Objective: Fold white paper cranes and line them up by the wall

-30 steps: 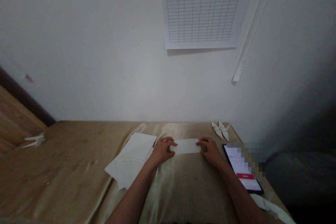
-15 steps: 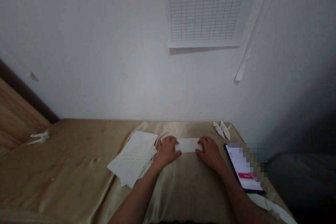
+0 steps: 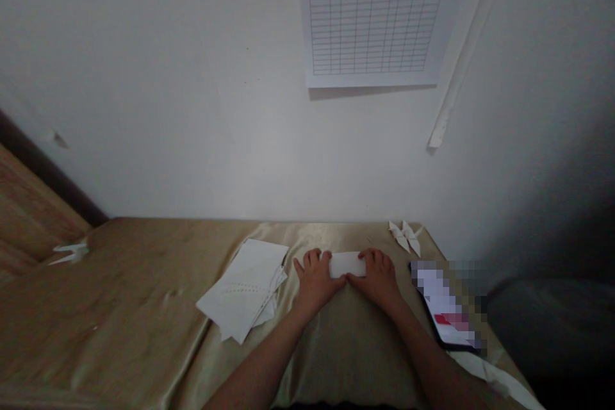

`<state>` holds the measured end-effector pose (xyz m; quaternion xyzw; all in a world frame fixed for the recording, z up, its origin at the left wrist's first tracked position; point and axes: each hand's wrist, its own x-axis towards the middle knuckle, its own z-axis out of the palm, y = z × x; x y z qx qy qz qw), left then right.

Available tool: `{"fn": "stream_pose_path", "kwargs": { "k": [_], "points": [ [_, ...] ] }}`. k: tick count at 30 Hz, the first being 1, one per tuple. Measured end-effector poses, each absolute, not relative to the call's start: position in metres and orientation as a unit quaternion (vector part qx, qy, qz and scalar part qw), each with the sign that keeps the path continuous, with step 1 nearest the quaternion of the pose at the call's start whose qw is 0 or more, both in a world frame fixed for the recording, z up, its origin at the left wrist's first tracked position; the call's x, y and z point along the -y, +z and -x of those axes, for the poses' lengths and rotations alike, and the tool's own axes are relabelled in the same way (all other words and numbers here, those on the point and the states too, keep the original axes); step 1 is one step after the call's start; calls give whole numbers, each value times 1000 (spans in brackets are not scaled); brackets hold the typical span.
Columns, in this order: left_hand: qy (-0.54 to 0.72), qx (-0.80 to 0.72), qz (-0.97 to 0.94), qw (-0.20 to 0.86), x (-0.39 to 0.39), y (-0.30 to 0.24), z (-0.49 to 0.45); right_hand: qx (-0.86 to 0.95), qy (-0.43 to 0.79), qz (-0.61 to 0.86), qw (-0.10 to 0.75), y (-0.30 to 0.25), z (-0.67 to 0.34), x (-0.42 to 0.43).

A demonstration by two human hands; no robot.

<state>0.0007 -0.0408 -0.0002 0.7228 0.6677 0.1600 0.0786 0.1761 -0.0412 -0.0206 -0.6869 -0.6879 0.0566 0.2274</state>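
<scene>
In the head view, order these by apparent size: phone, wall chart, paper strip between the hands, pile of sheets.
1. Wall chart, clearly largest
2. Pile of sheets
3. Phone, partly pixelated
4. Paper strip, partly covered

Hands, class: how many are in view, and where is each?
2: the left hand at the left end of the white paper, the right hand at its right end.

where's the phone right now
In the head view, the phone lies near the right edge of the cloth-covered surface, right of the right hand, with folded paper pieces beyond it toward the wall.
</scene>
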Motion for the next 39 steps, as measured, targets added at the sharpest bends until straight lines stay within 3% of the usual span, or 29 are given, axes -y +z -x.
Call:
{"fn": "stream_pose_path", "kwargs": {
  "k": [14,39],
  "points": [
    [125,-660,-729,132,37,5,9,685,143,687,196,-10,-188,40],
    [99,-578,-789,185,26,9,52,730,167,628,211,-17,-216,33]
  ]
}}
